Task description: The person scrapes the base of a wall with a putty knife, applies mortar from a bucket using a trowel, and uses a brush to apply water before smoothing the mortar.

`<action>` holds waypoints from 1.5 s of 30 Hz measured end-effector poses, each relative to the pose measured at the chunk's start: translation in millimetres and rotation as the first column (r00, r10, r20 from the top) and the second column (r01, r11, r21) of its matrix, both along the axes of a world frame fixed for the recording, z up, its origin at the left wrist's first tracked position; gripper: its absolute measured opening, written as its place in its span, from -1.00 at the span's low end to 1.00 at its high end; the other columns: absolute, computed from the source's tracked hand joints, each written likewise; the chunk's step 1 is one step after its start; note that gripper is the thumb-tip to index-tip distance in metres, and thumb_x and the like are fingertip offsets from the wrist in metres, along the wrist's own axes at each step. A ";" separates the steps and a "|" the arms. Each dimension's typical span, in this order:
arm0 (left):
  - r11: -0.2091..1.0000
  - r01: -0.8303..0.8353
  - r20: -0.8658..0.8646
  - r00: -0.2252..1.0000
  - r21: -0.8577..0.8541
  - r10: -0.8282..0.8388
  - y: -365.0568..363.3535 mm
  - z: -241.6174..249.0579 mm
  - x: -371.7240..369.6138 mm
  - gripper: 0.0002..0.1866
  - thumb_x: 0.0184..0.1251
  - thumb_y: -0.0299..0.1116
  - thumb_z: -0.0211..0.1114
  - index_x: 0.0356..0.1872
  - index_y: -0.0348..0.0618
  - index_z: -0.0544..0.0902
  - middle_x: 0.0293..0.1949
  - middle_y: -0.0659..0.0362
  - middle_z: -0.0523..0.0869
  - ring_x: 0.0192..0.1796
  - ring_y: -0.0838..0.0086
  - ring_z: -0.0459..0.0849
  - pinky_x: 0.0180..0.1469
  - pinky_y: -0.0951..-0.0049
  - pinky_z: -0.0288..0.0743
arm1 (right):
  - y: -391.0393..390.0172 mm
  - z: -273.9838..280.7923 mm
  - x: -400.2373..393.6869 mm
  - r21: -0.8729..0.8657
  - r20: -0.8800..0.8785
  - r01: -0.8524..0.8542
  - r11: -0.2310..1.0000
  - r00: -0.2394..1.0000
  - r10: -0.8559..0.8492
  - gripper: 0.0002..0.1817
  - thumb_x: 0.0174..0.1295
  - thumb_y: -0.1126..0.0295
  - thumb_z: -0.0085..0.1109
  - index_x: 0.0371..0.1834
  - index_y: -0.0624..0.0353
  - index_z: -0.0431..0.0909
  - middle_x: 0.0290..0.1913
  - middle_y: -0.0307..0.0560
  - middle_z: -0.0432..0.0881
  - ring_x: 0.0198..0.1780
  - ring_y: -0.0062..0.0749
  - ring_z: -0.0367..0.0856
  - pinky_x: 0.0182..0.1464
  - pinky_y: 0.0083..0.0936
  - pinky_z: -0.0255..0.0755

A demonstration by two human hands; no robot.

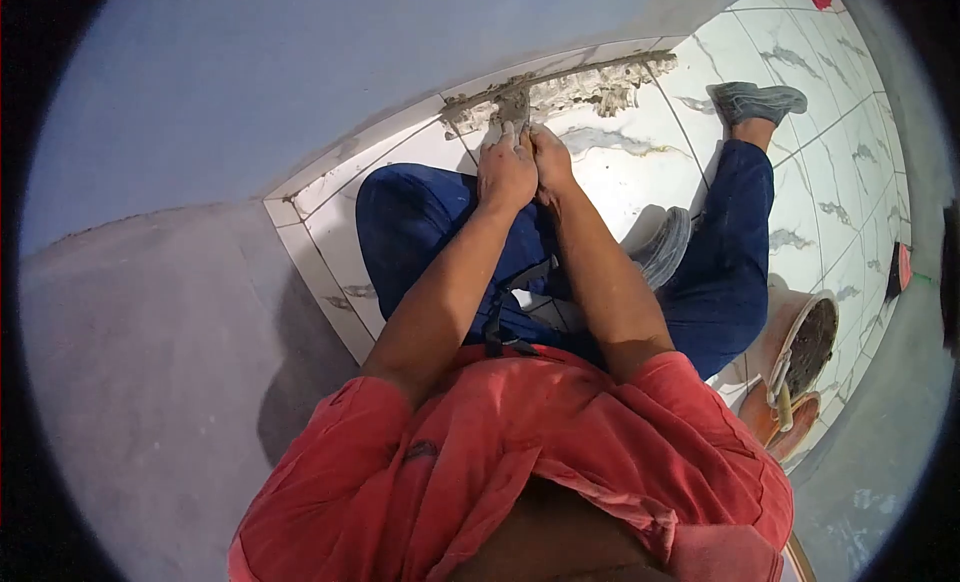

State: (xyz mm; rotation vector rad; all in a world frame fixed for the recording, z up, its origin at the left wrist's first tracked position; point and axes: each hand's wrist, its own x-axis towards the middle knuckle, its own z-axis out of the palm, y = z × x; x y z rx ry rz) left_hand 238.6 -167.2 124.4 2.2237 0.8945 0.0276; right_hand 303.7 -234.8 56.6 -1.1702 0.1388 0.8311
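Both hands, left hand and right hand, closed on trowel, pressing mortar just ahead into wall-floor joint; bucket well right.

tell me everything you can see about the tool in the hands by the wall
The tool looks like a small trowel, grey and caked with mortar, so its material is hard to tell. Only its front part shows, beyond the fingers; the handle is hidden. The left hand and right hand grip it together. It points at the foot of the wall, its tip in the strip of rough grey mortar between the white marbled floor tiles and the wall.
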 end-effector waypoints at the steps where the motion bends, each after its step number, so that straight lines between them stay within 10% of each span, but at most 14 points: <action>1: 1.000 -0.011 0.000 1.000 0.001 0.011 1.3 4.0 1.0 -0.41 0.47 -0.16 0.03 0.37 -0.38 0.41 0.11 -0.38 0.60 0.20 -0.15 0.55 0.32 0.07 0.37 | 1.1 0.2 -0.1 0.004 0.010 -0.026 1.000 1.000 0.026 -0.68 0.45 0.31 -0.10 0.05 0.22 0.59 -0.14 -0.05 0.65 -0.14 -0.37 0.61 -0.07 -0.45 0.52; 18: 0.953 -0.184 -0.190 0.972 -0.240 0.140 39.0 -2.5 7.6 -0.40 0.42 -0.19 0.05 0.43 -0.25 0.36 0.28 -0.21 0.54 0.31 -0.03 0.51 0.38 0.16 0.36 | 22.5 -37.2 -6.2 -0.183 0.424 -0.173 0.968 0.874 0.237 -0.64 0.39 0.32 -0.12 -0.03 0.33 0.61 -0.06 0.05 0.67 -0.05 -0.27 0.59 0.09 -0.41 0.43; 26: 0.986 -0.115 -0.207 0.974 -0.121 0.089 52.0 7.8 11.9 -0.41 0.41 -0.21 0.02 0.42 -0.23 0.37 0.27 -0.22 0.54 0.31 0.04 0.54 0.35 0.18 0.41 | 15.6 31.4 -11.6 -0.217 0.095 -0.291 0.932 0.944 0.317 -0.66 0.45 0.28 -0.19 -0.21 0.23 0.60 -0.43 -0.11 0.61 -0.58 -0.44 0.49 -0.55 -0.51 0.35; 32: 0.980 -0.147 -0.254 0.961 -0.135 0.109 56.0 0.8 13.2 -0.46 0.39 -0.18 0.07 0.34 -0.17 0.48 0.26 -0.19 0.55 0.30 -0.01 0.55 0.32 0.13 0.46 | -8.1 53.0 -23.3 -0.348 0.301 -0.178 0.921 0.909 0.289 -0.67 0.45 0.26 -0.24 -0.20 0.22 0.53 -0.50 -0.11 0.59 -0.64 -0.51 0.46 -0.60 -0.55 0.33; 34: 0.976 -0.166 -0.292 0.949 -0.138 0.120 55.7 -5.3 13.1 -0.47 0.38 -0.18 0.09 0.32 -0.14 0.50 0.26 -0.18 0.55 0.30 -0.03 0.54 0.32 0.12 0.46 | -16.2 51.1 -11.8 -0.485 0.333 -0.163 0.859 0.874 0.354 -0.71 0.38 0.29 -0.12 -0.12 0.26 0.55 -0.42 0.06 0.66 -0.46 -0.20 0.66 -0.35 -0.32 0.53; 37: 0.988 -0.103 -0.235 0.969 -0.119 0.072 55.8 -11.5 9.1 -0.52 0.32 -0.27 0.16 0.26 -0.14 0.53 0.30 -0.15 0.47 0.32 -0.01 0.51 0.29 0.10 0.49 | -9.3 72.2 13.9 -0.774 0.601 0.026 0.633 0.346 0.720 -0.68 0.35 0.26 -0.01 0.06 0.08 0.60 -0.17 0.29 0.69 -0.06 0.24 0.64 0.01 0.01 0.50; 45: 0.990 -0.115 -0.241 0.966 -0.080 0.093 51.4 -3.6 6.7 -0.54 0.31 -0.33 0.20 0.23 -0.16 0.54 0.26 -0.19 0.48 0.26 -0.03 0.56 0.25 0.11 0.53 | 44.5 92.6 39.7 -0.979 0.169 0.111 0.173 -0.044 0.985 -0.68 0.31 0.28 -0.01 0.02 0.00 0.66 -0.14 0.14 0.74 -0.05 0.01 0.73 0.00 -0.11 0.61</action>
